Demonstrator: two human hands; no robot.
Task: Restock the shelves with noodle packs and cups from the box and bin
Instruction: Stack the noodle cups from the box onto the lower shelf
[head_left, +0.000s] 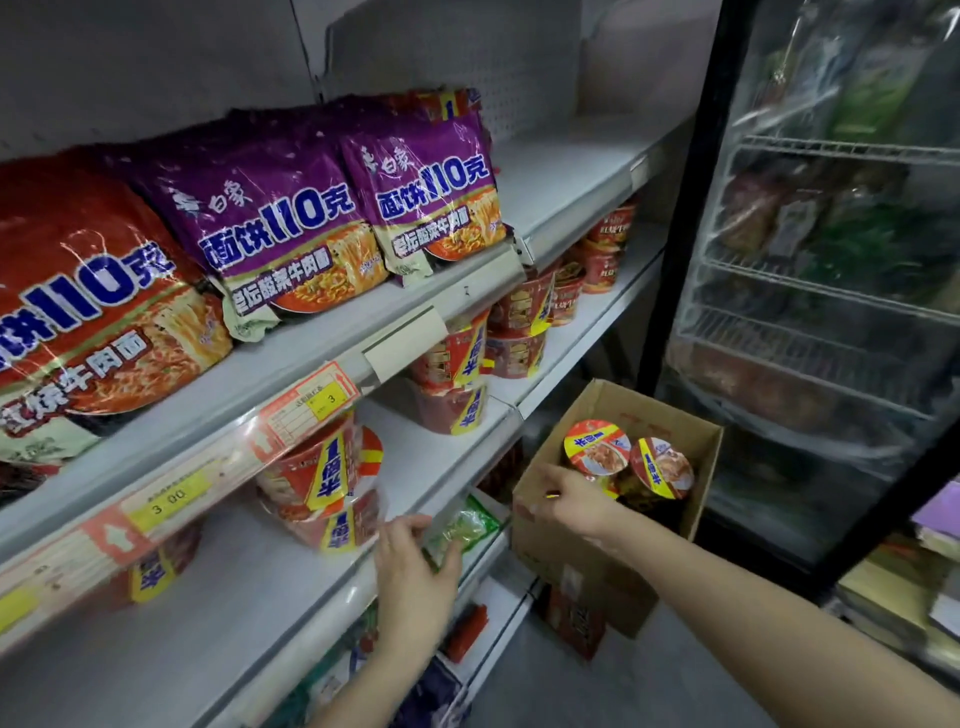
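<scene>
A cardboard box (550, 551) stands on the floor by the shelving, with two red-and-yellow noodle cups (597, 447) (662, 467) upright inside. My right hand (571, 501) reaches over the box's near rim, thumb spread, fingers pointing at the nearer cup; no grip shows. My left hand (410, 566) hovers at the front edge of the middle shelf (249, 608), fingers relaxed and holding nothing, just right of a stack of two cups (319, 483). More cups (457, 374) stand further along that shelf. Purple noodle packs (270, 223) and a red pack (78, 291) fill the top shelf.
A glass-door fridge (831, 312) with wire racks stands right of the box. Green packets (462, 530) lie on the lower shelf under my left hand. Stacked books or boxes (930, 525) sit at the far right. Price tags line the shelf edges.
</scene>
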